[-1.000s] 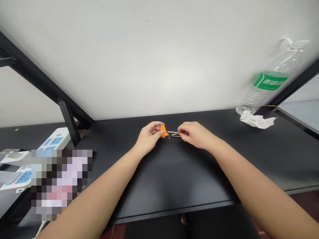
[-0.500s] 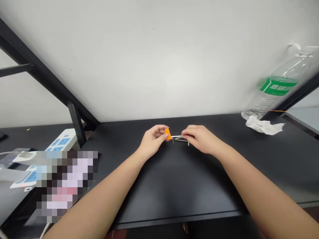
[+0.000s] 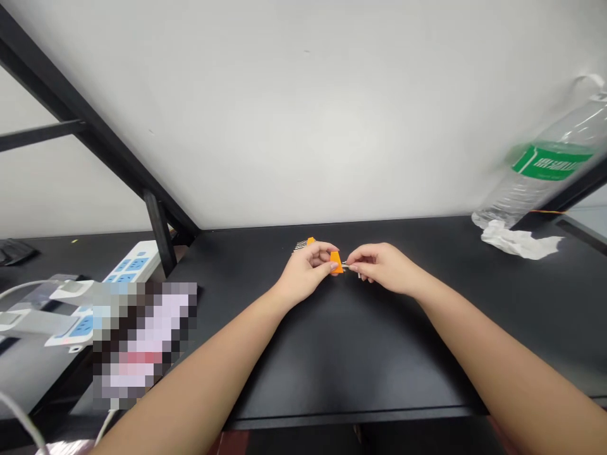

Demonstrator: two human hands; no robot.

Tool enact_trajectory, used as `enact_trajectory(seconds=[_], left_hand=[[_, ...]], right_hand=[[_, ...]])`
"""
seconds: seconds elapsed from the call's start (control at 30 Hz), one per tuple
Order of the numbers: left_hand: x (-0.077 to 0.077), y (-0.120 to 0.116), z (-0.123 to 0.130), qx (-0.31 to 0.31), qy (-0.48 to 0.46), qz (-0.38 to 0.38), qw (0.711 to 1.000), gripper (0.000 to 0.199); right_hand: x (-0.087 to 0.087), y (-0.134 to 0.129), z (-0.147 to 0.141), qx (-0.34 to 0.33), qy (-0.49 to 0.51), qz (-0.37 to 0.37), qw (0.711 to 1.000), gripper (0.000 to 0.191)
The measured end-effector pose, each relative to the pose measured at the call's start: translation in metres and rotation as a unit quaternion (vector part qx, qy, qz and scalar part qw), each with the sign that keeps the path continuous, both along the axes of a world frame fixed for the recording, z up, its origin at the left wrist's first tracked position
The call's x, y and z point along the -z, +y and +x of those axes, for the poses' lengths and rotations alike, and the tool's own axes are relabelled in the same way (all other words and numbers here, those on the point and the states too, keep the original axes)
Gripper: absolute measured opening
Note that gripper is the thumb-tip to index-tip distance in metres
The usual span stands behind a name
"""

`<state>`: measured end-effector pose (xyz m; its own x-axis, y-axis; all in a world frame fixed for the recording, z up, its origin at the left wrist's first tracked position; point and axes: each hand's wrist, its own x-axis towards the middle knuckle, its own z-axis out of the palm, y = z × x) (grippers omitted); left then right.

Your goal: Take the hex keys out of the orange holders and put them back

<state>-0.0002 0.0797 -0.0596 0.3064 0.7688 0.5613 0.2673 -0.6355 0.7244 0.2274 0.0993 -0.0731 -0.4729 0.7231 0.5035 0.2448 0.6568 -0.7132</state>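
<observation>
My left hand (image 3: 308, 272) is closed around an orange plastic hex key holder (image 3: 336, 261), low over the black tabletop. Past those fingers, on the far left side, several thin parallel metal rods (image 3: 300, 246) and another bit of orange (image 3: 311, 241) stick out. My right hand (image 3: 382, 265) pinches a thin metal hex key (image 3: 346, 266) whose left end is at the holder's right side. Whether it sits inside the holder is too small to tell. A short bright metal end (image 3: 359, 275) shows beneath the right fingers.
A clear plastic bottle (image 3: 550, 163) with a green label leans at the back right, with crumpled white tissue (image 3: 519, 242) before it. On the left are a white power strip (image 3: 145, 256) with plugs, a blurred-out flat object (image 3: 152, 335) and black frame bars (image 3: 159, 230).
My hands have come closer together, and less of the metal key shows between them. Metal rods now show behind my left hand. The view has shifted slightly left.
</observation>
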Motion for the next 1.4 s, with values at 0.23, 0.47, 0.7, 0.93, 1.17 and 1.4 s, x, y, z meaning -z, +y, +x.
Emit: enact_trajectory(seconds=[0.23, 0.47, 0.7, 0.93, 1.17, 1.4], left_hand=[[0.001, -0.011, 0.008, 0.009, -0.014, -0.012, 1.000, 0.030], [0.000, -0.015, 0.011, 0.001, 0.031, 0.014, 0.999, 0.023], [0.000, -0.016, 0.006, -0.016, 0.201, 0.141, 0.969, 0.032], [0.005, -0.003, 0.005, -0.060, 0.032, 0.077, 0.995, 0.029], [0.004, -0.001, 0.006, -0.030, -0.067, 0.028, 0.997, 0.038], [0.006, -0.003, 0.004, -0.119, 0.161, 0.213, 0.956, 0.035]], right_hand=[[0.008, -0.003, -0.017, -0.093, 0.106, -0.111, 0.984, 0.028], [0.010, -0.002, -0.020, -0.115, 0.151, -0.153, 0.970, 0.035], [0.014, 0.006, -0.020, -0.116, 0.153, -0.159, 0.968, 0.028], [0.006, -0.006, -0.018, -0.059, 0.067, -0.100, 0.991, 0.029], [0.006, -0.006, -0.020, -0.076, 0.111, -0.155, 0.979, 0.023], [0.012, 0.002, -0.027, -0.079, 0.154, -0.178, 0.969, 0.010]])
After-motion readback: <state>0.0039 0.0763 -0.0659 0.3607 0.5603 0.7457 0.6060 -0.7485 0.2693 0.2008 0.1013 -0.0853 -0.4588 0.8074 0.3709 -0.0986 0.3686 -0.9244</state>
